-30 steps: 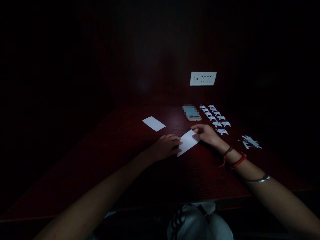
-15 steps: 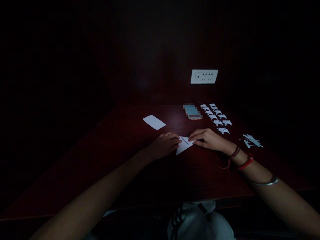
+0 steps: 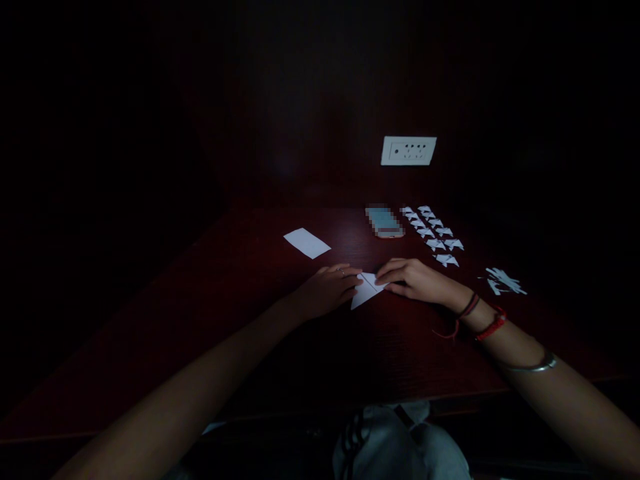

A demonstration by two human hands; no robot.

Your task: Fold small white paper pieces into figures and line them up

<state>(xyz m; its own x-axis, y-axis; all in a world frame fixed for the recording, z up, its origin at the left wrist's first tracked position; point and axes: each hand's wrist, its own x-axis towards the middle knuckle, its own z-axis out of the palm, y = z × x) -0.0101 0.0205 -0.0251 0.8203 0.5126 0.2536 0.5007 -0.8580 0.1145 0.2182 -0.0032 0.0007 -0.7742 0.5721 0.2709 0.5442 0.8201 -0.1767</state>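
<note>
A small folded white paper [image 3: 365, 294] lies on the dark red table in front of me, with a pointed corner toward me and a thin dark slit between its upper flaps. My left hand [image 3: 330, 288], a ring on one finger, grips its left side with the fingertips. At its right corner, my right hand [image 3: 407, 279] pinches the flap, thumb below and fingers on top. The fingertips cover parts of both edges. Just beyond my left hand, a flat white paper rectangle [image 3: 307, 243] rests on the table.
Several small folded paper pieces [image 3: 435, 233] stand in two rows at the right. Nearer me is a pile of thin paper strips [image 3: 505, 281]. A phone with a blurred screen [image 3: 384, 222] lies behind my hands, below a wall socket [image 3: 409, 151]. The table's front edge [image 3: 280, 415] crosses my lap.
The dark gap between the paper's flaps has narrowed to a thin line. My right hand has shifted very slightly left, and both hands keep their hold on the paper.
</note>
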